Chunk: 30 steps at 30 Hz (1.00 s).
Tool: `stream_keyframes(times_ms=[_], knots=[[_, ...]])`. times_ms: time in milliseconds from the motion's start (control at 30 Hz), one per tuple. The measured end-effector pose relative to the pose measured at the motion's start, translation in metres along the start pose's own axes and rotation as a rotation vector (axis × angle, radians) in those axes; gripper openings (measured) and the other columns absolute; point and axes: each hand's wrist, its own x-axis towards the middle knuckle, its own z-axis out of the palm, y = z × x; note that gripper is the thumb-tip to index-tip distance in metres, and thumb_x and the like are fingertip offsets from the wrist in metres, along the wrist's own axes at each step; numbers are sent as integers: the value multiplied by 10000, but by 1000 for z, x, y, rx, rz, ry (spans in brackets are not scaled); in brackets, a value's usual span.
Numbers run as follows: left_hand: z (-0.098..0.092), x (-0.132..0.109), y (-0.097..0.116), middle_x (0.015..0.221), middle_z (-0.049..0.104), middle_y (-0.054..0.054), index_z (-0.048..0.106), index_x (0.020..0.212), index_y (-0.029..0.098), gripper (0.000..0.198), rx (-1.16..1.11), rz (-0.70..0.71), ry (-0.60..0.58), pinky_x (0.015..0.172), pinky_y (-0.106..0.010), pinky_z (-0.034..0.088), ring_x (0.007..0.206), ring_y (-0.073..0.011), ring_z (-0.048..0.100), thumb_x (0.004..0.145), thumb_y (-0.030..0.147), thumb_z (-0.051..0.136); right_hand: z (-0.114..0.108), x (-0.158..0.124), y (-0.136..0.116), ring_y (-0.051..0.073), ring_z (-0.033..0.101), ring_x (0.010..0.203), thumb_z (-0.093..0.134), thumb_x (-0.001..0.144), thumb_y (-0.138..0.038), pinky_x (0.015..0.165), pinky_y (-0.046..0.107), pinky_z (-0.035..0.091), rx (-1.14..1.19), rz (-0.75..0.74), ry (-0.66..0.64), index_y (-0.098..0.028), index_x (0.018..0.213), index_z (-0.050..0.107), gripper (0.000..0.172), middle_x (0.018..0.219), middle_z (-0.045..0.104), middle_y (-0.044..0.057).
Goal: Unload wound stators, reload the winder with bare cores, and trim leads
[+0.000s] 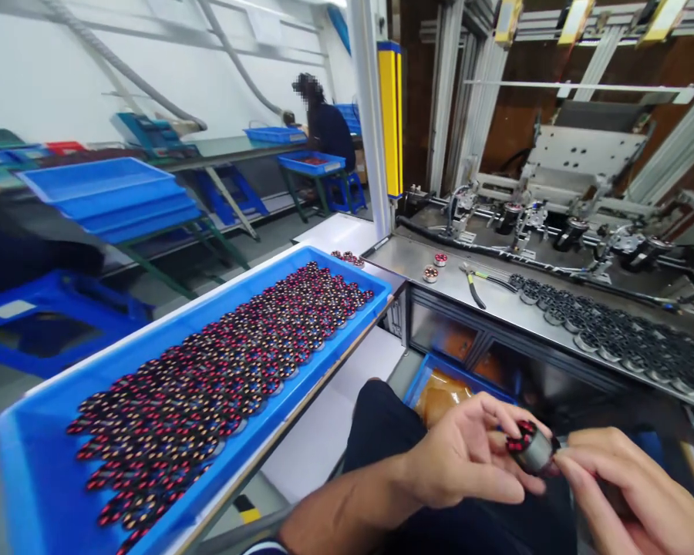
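In the head view, my left hand (468, 451) has its fingers around a small round motor part (537, 453) above my lap. The part has a grey metal side and a black end with red spots. My right hand (630, 486) pinches at the part's right edge with thumb and forefinger. Whether those fingertips grip the part or something small on it is hidden. To the left, a long blue tray (46, 482) holds rows of similar round parts (225, 362) with red and copper-coloured spots.
Dark metal rings (618, 331) lie in rows on the metal bench (448, 297), beside green-handled cutters (475, 287). Two loose parts (431, 274) sit nearby. Behind stands a machine fixture (584, 154). A blue bin (422, 381) is below. A person (332, 127) sits at the far bench.
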Motion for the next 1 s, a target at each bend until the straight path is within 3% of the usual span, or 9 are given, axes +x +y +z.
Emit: stream_keyframes(times_ms=[133,233,333,500,600,700,767,900,1000], knots=[[6,5,10,1010,731,-36,618,859,189,490,-80,81,121,947,-339,524,1074,-220,704,548,328,970,-3,17,-11,133,684,597,589,921,-122,543,173,571,92,28,-45,-212,911,648,108,711,691,45],[-1,8,3,813,728,-64,681,872,132,556,-54,-236,73,705,-247,540,728,-159,710,709,655,776,-4,22,-17,131,670,606,546,962,-126,551,196,567,172,14,-74,-213,926,633,128,692,680,37],[-9,8,-8,612,674,-63,670,795,98,630,-58,-426,-87,488,-215,463,474,-138,614,832,721,578,-6,23,-16,139,656,628,530,973,-121,564,232,557,199,-29,-112,-191,967,633,124,716,681,48],[-3,10,0,932,742,-60,619,1070,184,229,20,-114,-34,602,-229,565,756,-183,752,897,318,686,-4,22,-10,138,627,696,571,932,-56,628,248,536,118,11,18,-122,946,659,111,764,674,65],[7,10,14,1155,686,-30,649,1042,233,294,71,91,59,859,-260,564,1046,-174,703,791,182,793,0,23,-10,122,619,691,584,924,-37,634,225,522,136,98,80,-125,911,660,117,759,670,57],[9,12,20,1171,676,-26,656,1067,259,360,56,146,109,974,-290,517,1179,-198,638,758,291,837,3,26,-10,120,608,673,573,945,-72,615,221,512,235,114,107,-129,872,649,120,731,660,54],[5,13,17,1119,704,-72,667,1106,210,407,69,-7,90,928,-309,538,1115,-223,669,816,480,760,3,27,-9,122,606,673,567,962,-111,618,223,516,325,72,101,-133,872,646,122,721,661,51],[-6,12,1,785,733,-144,684,940,75,672,3,-458,-160,559,-298,551,672,-245,724,932,689,412,1,24,-6,119,600,662,569,970,-134,608,216,511,392,45,90,-118,866,662,140,712,671,59],[-6,8,-2,755,737,-102,660,1035,98,452,48,-368,-128,507,-235,528,621,-212,729,957,522,526,0,21,-4,116,599,645,597,951,-122,605,217,507,359,76,120,-99,838,674,139,694,676,68]])
